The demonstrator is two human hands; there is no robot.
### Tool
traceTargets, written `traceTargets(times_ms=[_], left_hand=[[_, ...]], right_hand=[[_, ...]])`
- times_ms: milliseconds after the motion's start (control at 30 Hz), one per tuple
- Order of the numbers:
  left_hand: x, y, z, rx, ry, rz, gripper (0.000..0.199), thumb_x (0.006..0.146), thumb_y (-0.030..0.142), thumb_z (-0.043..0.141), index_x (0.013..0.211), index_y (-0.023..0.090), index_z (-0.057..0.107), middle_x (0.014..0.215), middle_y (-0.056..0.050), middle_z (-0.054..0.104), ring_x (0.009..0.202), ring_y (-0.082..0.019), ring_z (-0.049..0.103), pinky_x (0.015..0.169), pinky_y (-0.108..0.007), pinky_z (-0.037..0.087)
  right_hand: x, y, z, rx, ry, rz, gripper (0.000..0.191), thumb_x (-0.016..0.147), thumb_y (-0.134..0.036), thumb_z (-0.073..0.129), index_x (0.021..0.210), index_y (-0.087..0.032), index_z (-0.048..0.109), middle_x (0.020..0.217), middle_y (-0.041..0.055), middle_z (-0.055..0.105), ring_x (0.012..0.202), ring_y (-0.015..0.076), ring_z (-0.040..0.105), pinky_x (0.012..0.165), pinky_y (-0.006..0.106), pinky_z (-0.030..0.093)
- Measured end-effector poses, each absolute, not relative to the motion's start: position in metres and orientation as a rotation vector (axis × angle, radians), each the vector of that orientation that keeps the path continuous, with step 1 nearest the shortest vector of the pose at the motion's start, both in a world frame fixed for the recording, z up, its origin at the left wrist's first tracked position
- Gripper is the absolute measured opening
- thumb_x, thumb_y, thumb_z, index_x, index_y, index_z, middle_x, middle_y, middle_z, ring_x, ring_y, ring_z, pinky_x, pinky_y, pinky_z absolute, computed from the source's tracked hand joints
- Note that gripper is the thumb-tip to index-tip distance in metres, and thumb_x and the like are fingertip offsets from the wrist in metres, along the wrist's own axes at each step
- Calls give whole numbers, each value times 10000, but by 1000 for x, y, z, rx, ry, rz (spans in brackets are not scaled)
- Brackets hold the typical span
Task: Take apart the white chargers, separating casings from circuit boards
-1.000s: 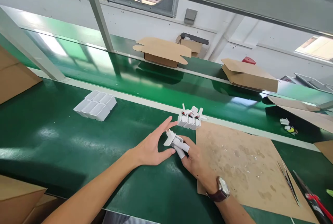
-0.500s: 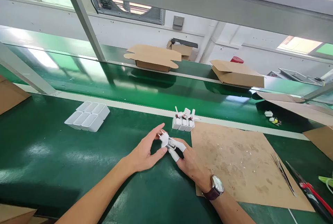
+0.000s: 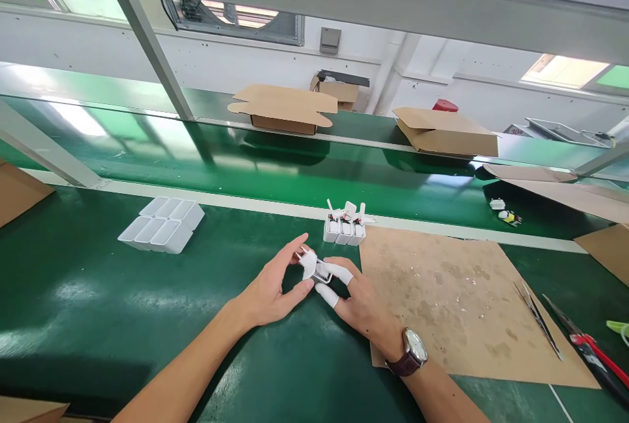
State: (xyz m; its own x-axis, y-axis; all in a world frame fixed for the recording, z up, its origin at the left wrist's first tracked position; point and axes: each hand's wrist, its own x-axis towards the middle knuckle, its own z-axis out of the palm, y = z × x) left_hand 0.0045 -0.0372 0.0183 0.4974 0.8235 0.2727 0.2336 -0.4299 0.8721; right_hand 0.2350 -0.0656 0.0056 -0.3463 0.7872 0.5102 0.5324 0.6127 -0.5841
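A white plug adapter [image 3: 309, 264] with two pins is held between both hands above the green bench. My left hand [image 3: 272, 285] grips its plug end, thumb in front and fingers behind. White finger cots cover the thumb and index finger of my right hand [image 3: 361, 302], which pinches the adapter's open housing end; the inside is too small to make out. Just beyond the hands stand several similar white housings [image 3: 344, 232] in a row, with wires and white plug parts sticking out of their tops.
Several empty white housings [image 3: 164, 233] lie grouped at the left. A stained cardboard sheet [image 3: 432, 305] covers the bench at right, with tweezers [image 3: 538, 318] on it and red-handled scissors [image 3: 584, 339] by its edge. Small parts [image 3: 506, 213] and cardboard boxes [image 3: 282, 109] sit farther back.
The view has shifted slightly. Both hands keep their hold on the adapter, with hardly any movement of the fingers.
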Motion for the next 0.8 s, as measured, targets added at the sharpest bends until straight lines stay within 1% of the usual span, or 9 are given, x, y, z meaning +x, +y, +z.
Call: traceTargets(times_ms=[100, 167, 267, 333, 433, 533, 600, 700, 800], left_hand=[[4, -36, 18, 1924, 863, 924, 706, 1008, 332, 574, 1612, 297, 210, 1381, -100, 596, 1248, -257, 615, 1152, -500, 479], [5, -36, 19, 1927, 859, 921, 695, 1009, 331, 569, 1609, 293, 220, 1378, -102, 598, 1235, -256, 624, 1143, -499, 491], [5, -36, 21, 1942, 860, 913, 683, 1013, 327, 560, 1605, 302, 219, 1385, -103, 589, 1218, -252, 632, 1138, -511, 498], [6, -37, 21, 1952, 856, 906, 678, 1019, 324, 554, 1604, 314, 211, 1385, -105, 581, 1220, -251, 628, 1143, -526, 494], [6, -37, 19, 1958, 839, 920, 725, 1011, 330, 573, 1612, 331, 168, 1397, -114, 554, 1237, -257, 614, 1137, -546, 501], [8, -37, 16, 2016, 847, 934, 1005, 885, 386, 762, 1628, 343, 87, 1513, -148, 424, 1339, -323, 542, 1114, -573, 520], [10, -37, 16, 2117, 886, 911, 1119, 808, 375, 842, 1630, 346, 84, 1561, -166, 356, 1385, -363, 493, 1108, -591, 516], [16, -40, 16, 2258, 860, 987, 1038, 851, 325, 798, 1626, 332, 108, 1444, -162, 498, 1290, -345, 561, 1053, -577, 540], [20, -41, 18, 2329, 755, 1160, 902, 906, 328, 731, 1610, 306, 168, 1306, -143, 611, 1175, -314, 624, 988, -534, 567]], right_hand=[[234, -66, 9, -1041, -2077, 369, 379, 1005, -207, 573, 1372, -292, 535, 1203, 85, 701, 1005, 243, 734, 814, 377, 645], [233, -67, 11, -1105, -2072, 365, 379, 1005, -203, 561, 1375, -283, 530, 1217, 91, 697, 977, 249, 737, 785, 383, 646], [232, -67, 12, -1150, -2089, 404, 410, 999, -184, 543, 1397, -275, 510, 1268, 103, 667, 1016, 258, 721, 835, 411, 643], [232, -66, 12, -1113, -2113, 438, 426, 989, -158, 529, 1397, -282, 523, 1253, 99, 662, 1058, 258, 702, 885, 422, 633], [232, -65, 10, -1071, -2082, 473, 409, 983, -151, 522, 1367, -284, 565, 1218, 98, 664, 1047, 250, 691, 883, 413, 631], [230, -63, 6, -1060, -1881, 619, 335, 998, -233, 543, 1323, -270, 617, 1231, 112, 663, 1023, 237, 701, 830, 373, 644], [228, -62, 5, -1060, -1680, 886, 303, 1019, -329, 539, 1294, -265, 649, 1155, 101, 705, 966, 230, 724, 758, 350, 656], [224, -63, 6, -1054, -1398, 1314, 361, 1027, -487, 523, 1222, -237, 693, 901, 66, 754, 824, 240, 749, 668, 365, 655], [219, -66, 11, -1017, -1243, 1525, 457, 988, -602, 535, 1123, -211, 730, 784, 65, 748, 754, 265, 756, 651, 397, 648]])
